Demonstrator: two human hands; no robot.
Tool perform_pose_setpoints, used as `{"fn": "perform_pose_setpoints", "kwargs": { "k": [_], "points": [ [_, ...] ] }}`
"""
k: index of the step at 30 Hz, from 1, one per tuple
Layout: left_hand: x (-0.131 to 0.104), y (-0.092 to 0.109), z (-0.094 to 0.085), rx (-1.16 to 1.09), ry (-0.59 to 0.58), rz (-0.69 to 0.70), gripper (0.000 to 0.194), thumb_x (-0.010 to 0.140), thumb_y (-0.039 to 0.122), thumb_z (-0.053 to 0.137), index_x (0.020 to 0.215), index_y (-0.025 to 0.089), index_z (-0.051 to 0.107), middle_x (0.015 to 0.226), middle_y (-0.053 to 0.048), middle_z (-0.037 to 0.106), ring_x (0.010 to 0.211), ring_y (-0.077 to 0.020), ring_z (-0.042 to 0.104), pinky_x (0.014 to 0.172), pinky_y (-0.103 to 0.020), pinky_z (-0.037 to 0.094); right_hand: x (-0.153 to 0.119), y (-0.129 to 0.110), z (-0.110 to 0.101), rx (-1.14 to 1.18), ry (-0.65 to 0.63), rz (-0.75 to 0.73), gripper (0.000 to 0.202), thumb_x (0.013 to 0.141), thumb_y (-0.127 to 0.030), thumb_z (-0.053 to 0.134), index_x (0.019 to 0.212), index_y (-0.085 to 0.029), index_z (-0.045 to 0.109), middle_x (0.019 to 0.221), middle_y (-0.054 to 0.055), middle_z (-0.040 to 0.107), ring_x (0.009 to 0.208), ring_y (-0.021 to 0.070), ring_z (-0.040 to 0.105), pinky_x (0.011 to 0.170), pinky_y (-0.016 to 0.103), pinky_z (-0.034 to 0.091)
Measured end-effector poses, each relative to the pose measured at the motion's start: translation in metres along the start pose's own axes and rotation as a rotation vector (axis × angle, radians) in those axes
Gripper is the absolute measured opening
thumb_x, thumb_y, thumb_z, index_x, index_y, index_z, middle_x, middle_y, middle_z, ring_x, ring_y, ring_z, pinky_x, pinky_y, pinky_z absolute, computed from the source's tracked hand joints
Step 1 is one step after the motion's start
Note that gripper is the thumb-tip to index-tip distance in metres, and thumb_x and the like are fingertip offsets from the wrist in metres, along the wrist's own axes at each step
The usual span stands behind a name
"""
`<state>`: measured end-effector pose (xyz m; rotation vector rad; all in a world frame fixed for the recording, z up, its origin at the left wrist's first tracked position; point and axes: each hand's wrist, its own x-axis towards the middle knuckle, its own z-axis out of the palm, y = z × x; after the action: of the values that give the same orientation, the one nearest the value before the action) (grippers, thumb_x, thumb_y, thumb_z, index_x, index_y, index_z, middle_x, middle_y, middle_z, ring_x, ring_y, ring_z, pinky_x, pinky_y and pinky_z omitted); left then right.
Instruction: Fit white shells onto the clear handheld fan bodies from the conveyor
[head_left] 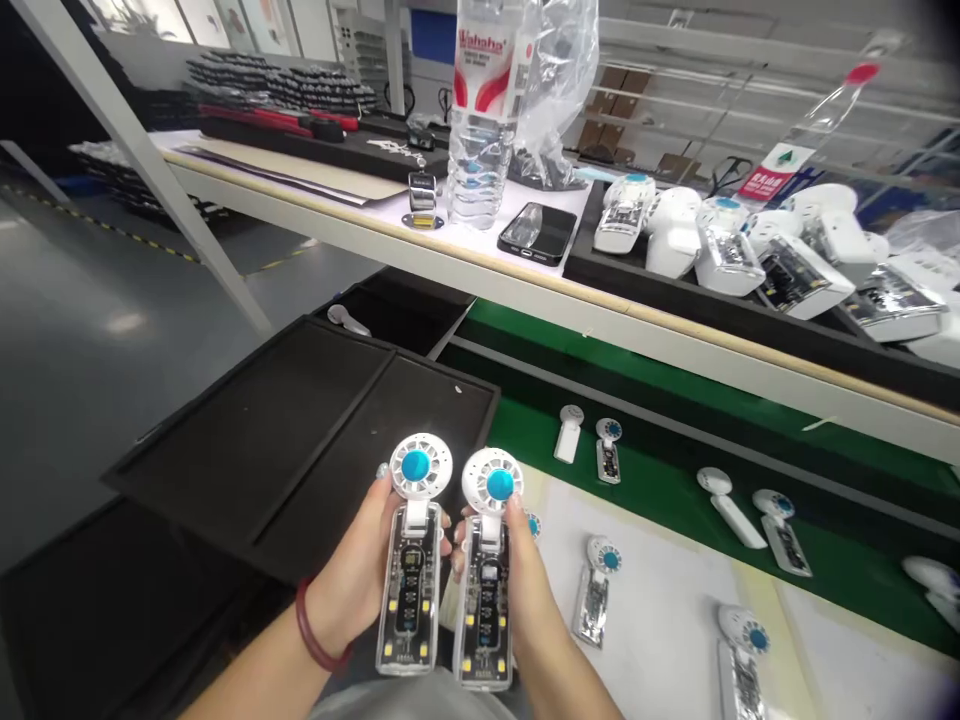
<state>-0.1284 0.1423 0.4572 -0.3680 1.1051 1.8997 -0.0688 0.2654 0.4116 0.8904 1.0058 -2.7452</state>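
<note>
My left hand (pixel 369 560) is wrapped round a white handheld fan (pixel 410 585) with a clear handle that shows a circuit board and a blue disc on its round head. A matching fan (pixel 484 600) is in my right hand (pixel 525 575), its thumb beside the blue disc. Both fans stand side by side, heads up, slightly apart, over the near edge of the black trays. Several similar fans lie to the right, among them one (pixel 596 590) on the white work surface (pixel 652 620) and one (pixel 608 450) on the green belt (pixel 525 420).
Black trays (pixel 300 420) lie at the left. Above, a shelf (pixel 360 225) crosses the view, holding a water bottle (pixel 480 130), a phone (pixel 538 233) and a black tray (pixel 645 285) of several fans. A metal post (pixel 142 150) slants down at the left.
</note>
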Motion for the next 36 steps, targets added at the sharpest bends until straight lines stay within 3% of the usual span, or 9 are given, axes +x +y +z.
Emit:
{"fn": "perform_pose_setpoints", "kwargs": {
  "k": [4, 8, 13, 15, 19, 24, 29, 33, 36],
  "points": [
    [0.005, 0.014, -0.027, -0.015, 0.001, 0.011, 0.041, 0.081, 0.049, 0.041, 0.083, 0.014, 0.061, 0.075, -0.006, 0.064, 0.068, -0.0199, 0.059, 0.066, -0.035, 0.051, 0.005, -0.002, 0.018, -0.026, 0.068, 0.006, 0.053, 0.075, -0.067, 0.042, 0.083, -0.017, 0.058, 0.065, 0.002, 0.061, 0.050, 0.0132, 0.053, 0.045, 0.023, 0.039],
    [0.012, 0.036, -0.051, -0.006, -0.044, 0.001, 0.027, 0.081, 0.034, 0.046, 0.097, 0.016, 0.058, 0.098, -0.008, 0.063, 0.083, -0.0242, 0.058, 0.076, -0.047, 0.049, 0.011, -0.004, 0.037, -0.012, 0.029, 0.029, 0.064, 0.075, -0.073, 0.030, 0.072, -0.015, 0.058, 0.058, 0.005, 0.058, 0.046, 0.0132, 0.049, 0.042, 0.023, 0.034],
    [0.027, 0.066, -0.066, 0.213, -0.153, 0.124, 0.044, 0.080, 0.024, 0.051, 0.123, 0.022, 0.042, 0.111, -0.009, 0.059, 0.090, -0.0222, 0.058, 0.079, -0.037, 0.047, 0.020, 0.003, 0.059, -0.027, 0.053, -0.005, 0.070, 0.074, -0.076, 0.025, 0.067, -0.014, 0.058, 0.054, 0.005, 0.056, 0.044, 0.0113, 0.046, 0.043, 0.022, 0.033],
    [0.045, 0.075, -0.075, 0.435, -0.105, 0.220, 0.052, 0.081, 0.030, 0.049, 0.130, 0.024, 0.034, 0.116, -0.008, 0.058, 0.094, -0.0212, 0.058, 0.081, -0.033, 0.045, 0.026, 0.006, 0.062, -0.098, 0.046, -0.031, 0.068, 0.072, -0.076, 0.031, 0.072, -0.013, 0.057, 0.056, 0.005, 0.056, 0.047, 0.0120, 0.049, 0.046, 0.023, 0.036],
    [0.107, 0.097, -0.103, 0.900, 0.152, 0.398, 0.069, 0.076, 0.031, 0.054, 0.136, 0.019, 0.022, 0.125, -0.011, 0.051, 0.110, -0.0253, 0.050, 0.091, -0.034, 0.039, 0.056, 0.006, 0.051, -0.562, 0.079, -0.270, 0.041, 0.071, -0.044, 0.061, 0.101, -0.019, 0.050, 0.086, 0.003, 0.061, 0.068, 0.0163, 0.058, 0.064, 0.029, 0.045],
    [0.186, 0.133, -0.129, 1.170, 0.283, 0.437, 0.070, 0.078, 0.028, 0.055, 0.136, 0.014, 0.019, 0.126, -0.016, 0.046, 0.110, -0.0278, 0.048, 0.094, -0.046, 0.036, 0.128, -0.010, 0.039, -1.645, 0.005, -0.730, 0.035, 0.074, -0.004, 0.049, 0.100, -0.026, 0.058, 0.102, 0.001, 0.058, 0.097, 0.0193, 0.048, 0.086, 0.037, 0.036],
    [0.223, 0.142, -0.136, 1.361, 0.300, 0.500, 0.057, 0.084, 0.032, 0.048, 0.133, 0.016, 0.024, 0.122, -0.014, 0.047, 0.107, -0.0250, 0.050, 0.092, -0.047, 0.038, 0.215, -0.018, 0.061, -1.958, -0.220, -0.870, 0.024, 0.081, -0.011, 0.050, 0.088, -0.029, 0.063, 0.100, 0.000, 0.060, 0.109, 0.0225, 0.038, 0.098, 0.054, 0.010],
    [0.229, 0.136, -0.142, 1.457, 0.291, 0.533, 0.052, 0.084, 0.028, 0.045, 0.130, 0.012, 0.028, 0.120, -0.015, 0.048, 0.108, -0.0252, 0.049, 0.092, -0.046, 0.039, 0.259, -0.015, 0.086, -2.111, -0.447, -0.884, 0.018, 0.085, -0.017, 0.049, 0.080, -0.024, 0.065, 0.098, 0.000, 0.062, 0.109, 0.0205, 0.038, 0.100, 0.046, 0.016],
    [0.225, 0.133, -0.146, 1.505, 0.300, 0.584, 0.047, 0.084, 0.021, 0.037, 0.129, 0.007, 0.031, 0.125, -0.018, 0.044, 0.117, -0.0264, 0.042, 0.099, -0.044, 0.034, 0.263, -0.020, 0.091, -2.132, -0.480, -0.878, 0.018, 0.086, -0.021, 0.048, 0.088, -0.029, 0.064, 0.110, -0.005, 0.058, 0.115, 0.0158, 0.035, 0.101, 0.034, 0.019]
  ]
}}
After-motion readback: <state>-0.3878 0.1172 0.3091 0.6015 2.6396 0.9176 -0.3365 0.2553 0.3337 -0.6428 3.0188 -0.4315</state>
